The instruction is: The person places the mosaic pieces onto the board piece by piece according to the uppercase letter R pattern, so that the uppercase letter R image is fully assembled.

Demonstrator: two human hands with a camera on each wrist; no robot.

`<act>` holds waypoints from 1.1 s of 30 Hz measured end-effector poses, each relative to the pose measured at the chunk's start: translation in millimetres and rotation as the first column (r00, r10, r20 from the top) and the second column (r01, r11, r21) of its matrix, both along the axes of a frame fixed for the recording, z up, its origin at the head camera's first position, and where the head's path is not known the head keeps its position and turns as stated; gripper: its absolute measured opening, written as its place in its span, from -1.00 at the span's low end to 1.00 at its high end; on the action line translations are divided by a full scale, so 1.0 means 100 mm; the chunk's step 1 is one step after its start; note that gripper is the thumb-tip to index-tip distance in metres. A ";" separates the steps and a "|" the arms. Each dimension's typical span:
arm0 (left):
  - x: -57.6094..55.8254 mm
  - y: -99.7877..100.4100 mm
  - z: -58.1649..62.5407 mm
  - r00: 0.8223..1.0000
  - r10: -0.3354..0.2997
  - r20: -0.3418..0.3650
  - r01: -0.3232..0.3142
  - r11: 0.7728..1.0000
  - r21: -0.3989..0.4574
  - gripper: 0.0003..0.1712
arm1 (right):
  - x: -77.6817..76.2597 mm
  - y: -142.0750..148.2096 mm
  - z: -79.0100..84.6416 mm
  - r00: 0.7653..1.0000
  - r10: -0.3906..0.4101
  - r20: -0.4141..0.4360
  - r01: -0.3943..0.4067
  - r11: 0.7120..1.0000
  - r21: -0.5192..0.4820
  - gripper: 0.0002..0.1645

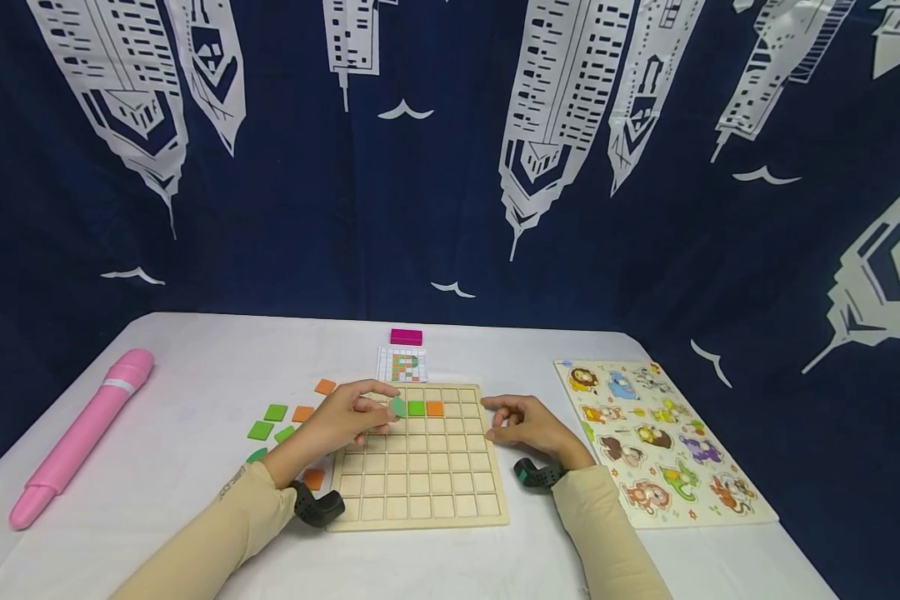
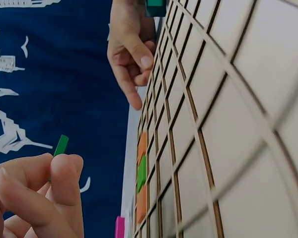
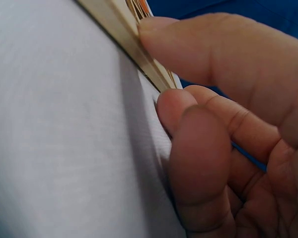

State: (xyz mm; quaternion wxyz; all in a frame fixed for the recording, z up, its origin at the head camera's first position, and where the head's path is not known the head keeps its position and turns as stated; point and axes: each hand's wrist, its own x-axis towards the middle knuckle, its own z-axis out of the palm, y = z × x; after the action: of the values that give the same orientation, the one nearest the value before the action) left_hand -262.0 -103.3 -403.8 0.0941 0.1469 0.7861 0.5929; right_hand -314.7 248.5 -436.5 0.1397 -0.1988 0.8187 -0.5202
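Observation:
My left hand (image 1: pixel 348 417) pinches a small green tile (image 2: pixel 61 145) between thumb and forefinger, above the upper left part of a wooden grid board (image 1: pixel 420 507). In the board's second row, just right of this tile, lie a bright green square (image 1: pixel 416 408) and an orange square (image 1: pixel 435 408). The left wrist view shows another orange tile (image 2: pixel 141 204) in that row, which the left hand covers in the head view. My right hand (image 1: pixel 528 425) is at the board's right edge, fingers loosely bent, with one fingertip (image 3: pixel 154 32) right at the rim and nothing held.
Loose green tiles (image 1: pixel 260 430) and orange tiles (image 1: pixel 303 414) lie left of the board. Behind it are a pattern card (image 1: pixel 402 365) and a magenta block (image 1: pixel 406 337). An animal puzzle board (image 1: pixel 667 442) lies at right, a pink stick-like object (image 1: pixel 82 433) at left.

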 end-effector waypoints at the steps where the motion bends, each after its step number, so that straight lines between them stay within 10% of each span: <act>1: -0.02 0.04 0.00 1.000 -0.009 0.003 0.009 1.000 -0.003 -0.50 | 0.00 0.00 0.00 1.000 -0.001 0.000 0.001 1.000 0.000 -0.24; 12: -0.28 0.39 -0.04 0.994 -0.030 -0.100 0.008 0.975 -0.220 -0.63 | -0.01 -0.01 0.01 1.000 0.000 -0.001 0.000 1.000 -0.006 -0.24; 23: -0.44 0.71 0.07 0.986 0.049 -0.162 -0.123 0.865 -0.486 -0.74 | -0.01 -0.01 0.00 1.000 0.003 0.006 -0.003 1.000 -0.015 -0.24; 33: -0.54 0.87 0.07 0.985 0.012 -0.172 -0.106 0.827 -0.553 -0.78 | 0.00 0.00 0.00 1.000 0.002 0.002 -0.002 1.000 -0.006 -0.25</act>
State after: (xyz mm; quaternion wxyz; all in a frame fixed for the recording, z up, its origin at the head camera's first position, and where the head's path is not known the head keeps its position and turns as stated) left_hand -316.2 -16.6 -397.3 0.0508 0.1360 0.9343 0.3255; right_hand -314.5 248.1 -436.6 0.1402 -0.1994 0.8170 -0.5226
